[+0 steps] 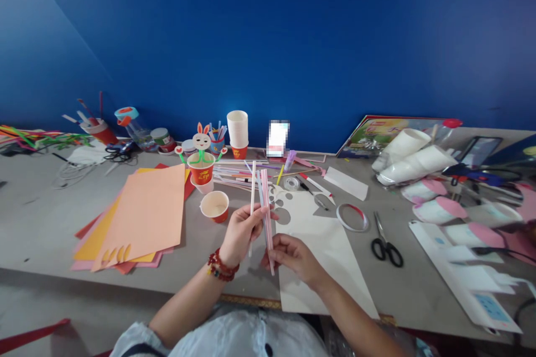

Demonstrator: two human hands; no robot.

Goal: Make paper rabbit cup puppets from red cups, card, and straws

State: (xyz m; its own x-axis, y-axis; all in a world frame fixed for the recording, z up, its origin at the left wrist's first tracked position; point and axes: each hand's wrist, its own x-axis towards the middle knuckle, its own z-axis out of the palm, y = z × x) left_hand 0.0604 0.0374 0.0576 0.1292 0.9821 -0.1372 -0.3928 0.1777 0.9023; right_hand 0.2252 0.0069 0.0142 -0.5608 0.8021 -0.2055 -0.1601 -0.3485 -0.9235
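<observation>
Nearest the body, the right hand (298,259) pinches the lower end of the striped straws (266,192) between thumb and fingers. Just beyond it, the left hand (242,230) holds them higher up, its grip closed also on a white straw (253,187) that stands a little apart from the rest. A pale bluish one shows between them. All are raised above the table (201,259), tips pointing away from the body.

They should weigh almost nothing: stiff enough along their length, but thin-walled, smooth and likely to crease if squeezed hard. A light pinch near the middle would suit, with a second hold near an end to keep the bundle even; a loose one could slide out.

The white sheet (322,268) lies under and beyond the right hand, cut with holes at its far end. Beside the hands are the paper stack (151,206) and the scissors (384,240). Farther off come a low cup (219,215), the rabbit (201,145) on its red cup (201,174), and lastly the cup stack (238,129) near the blue wall (268,39).
</observation>
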